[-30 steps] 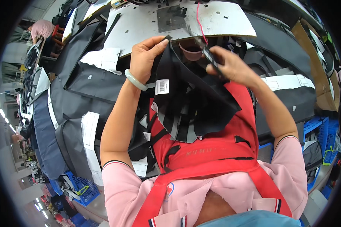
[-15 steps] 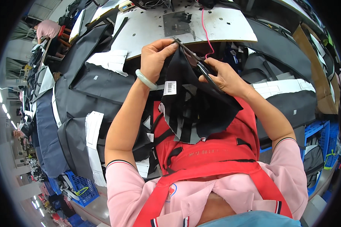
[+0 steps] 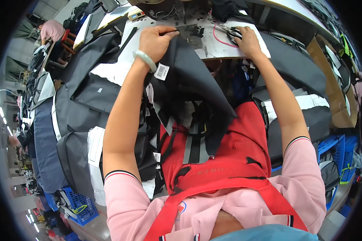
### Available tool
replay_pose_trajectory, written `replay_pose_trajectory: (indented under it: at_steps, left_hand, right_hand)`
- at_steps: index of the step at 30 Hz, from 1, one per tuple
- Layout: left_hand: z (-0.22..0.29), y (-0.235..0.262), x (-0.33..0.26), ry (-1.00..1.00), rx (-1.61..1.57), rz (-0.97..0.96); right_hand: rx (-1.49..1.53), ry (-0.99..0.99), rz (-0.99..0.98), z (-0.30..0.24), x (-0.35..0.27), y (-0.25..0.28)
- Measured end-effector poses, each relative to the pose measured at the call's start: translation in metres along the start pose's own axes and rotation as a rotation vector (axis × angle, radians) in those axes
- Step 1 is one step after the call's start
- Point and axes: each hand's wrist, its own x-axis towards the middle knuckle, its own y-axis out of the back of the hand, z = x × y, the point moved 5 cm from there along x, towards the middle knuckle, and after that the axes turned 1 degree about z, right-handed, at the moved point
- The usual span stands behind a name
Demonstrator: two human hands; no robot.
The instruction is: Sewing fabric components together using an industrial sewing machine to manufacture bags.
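My left hand [image 3: 155,43] pinches the upper edge of a black fabric piece [image 3: 189,68]. The piece hangs down over my lap, with a white barcode label [image 3: 161,72] on its left side and grey-and-black strips [image 3: 198,149] at its lower end. On the white tabletop at the far right, my right hand [image 3: 248,43] has its fingers on the handles of scissors [image 3: 227,31]. The blades point to the left, away from the fabric.
A white worktable [image 3: 213,48] with dark scraps and a pink cord [image 3: 221,41] lies ahead. Dark fabric panels [image 3: 86,108] are piled at left. A cardboard box [image 3: 338,86] and a blue crate [image 3: 344,154] stand at right. Another person [image 3: 52,31] sits at the far left.
The scissors have moved from the fabric's top edge to the tabletop at far right with my right hand. My left hand has moved up and slightly left, drawing the fabric along.
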Motion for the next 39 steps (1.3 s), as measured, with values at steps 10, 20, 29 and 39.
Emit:
replay_pose_trajectory:
  at_steps: [10, 20, 29, 39]
  left_hand:
    - [-0.04, -0.008, 0.053, 0.04, 0.194, -0.035]
    - [-0.06, -0.02, 0.052, 0.419, -0.366, -0.411]
    - [0.055, -0.105, -0.114, 0.326, -0.59, -0.85]
    - [0.139, -0.263, -0.264, 0.172, -0.721, -1.268]
  right_hand:
    - [0.073, -0.066, 0.138, 0.008, 0.001, -0.019]
    - [0.227, -0.031, 0.34, -0.002, -0.02, 0.011]
    - [1.462, -0.955, -0.551, -0.072, -0.273, -0.034]
    - [1.14, -0.597, -1.048, -0.067, -0.317, -0.012]
